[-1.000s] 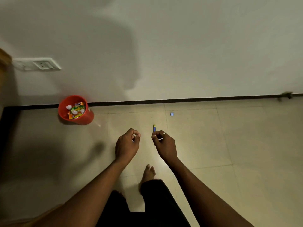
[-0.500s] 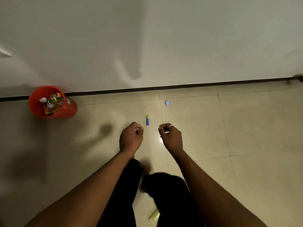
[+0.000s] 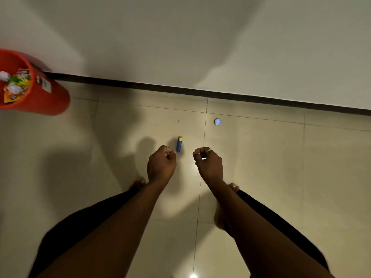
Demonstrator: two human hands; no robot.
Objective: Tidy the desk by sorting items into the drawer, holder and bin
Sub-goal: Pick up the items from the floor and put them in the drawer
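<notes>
- Far left, a red plastic bin stands on the tiled floor against the white wall; it appears tilted outward by the wide lens; a small label shows on its side; inside lie crumpled white paper balls and a colourful printed wrapper.
- A dark skirting strip runs along the foot of the wall from the bin to the right edge.
- Left of centre, the left hand is held over the floor with its fingers curled into a loose fist; the grip is closed, and something thin and pale seems to show at the fingertips, too small to name.
- Just right of that hand's knuckles, a small blue tube with a yellow cap lies on the floor, cap end toward the wall; it reads as a glue stick or similar; neither hand touches it.
- Right of centre, the right hand is likewise curled shut; a ring sits on one finger; a pale bit shows inside the curl, and whether it is a held object I cannot tell.
- Farther right and nearer the wall, a small round pale-blue cap lies on the floor, apart from the tube and both hands.
- Below, bare forearms, dark trouser legs and bare toes are in view.
</notes>
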